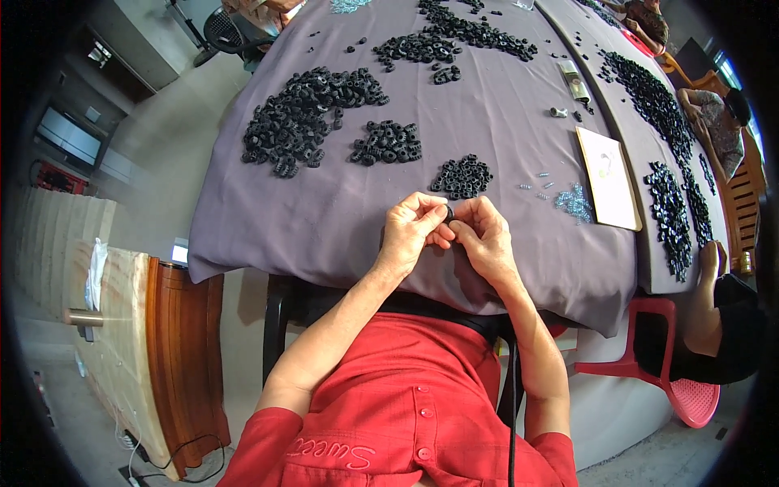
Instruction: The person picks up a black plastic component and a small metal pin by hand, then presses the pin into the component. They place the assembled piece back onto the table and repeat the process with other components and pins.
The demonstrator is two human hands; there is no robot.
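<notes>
Between my fingertips, just over the near edge of the cloth-covered table, is a small round black plastic part. My left hand pinches it from the left side. From the right, the thumb and fingers of my right hand close on the same part. Much of it is hidden by my fingers. Right beyond my hands lies a small pile of black ring-shaped parts. A cluster of chunkier black parts sits farther left, next to a large heap of similar ones.
Small clear-blue springs lie beside a pale board on the right. More black pieces cover a second table, where other people sit. A red plastic chair stands at right, a wooden cabinet at left.
</notes>
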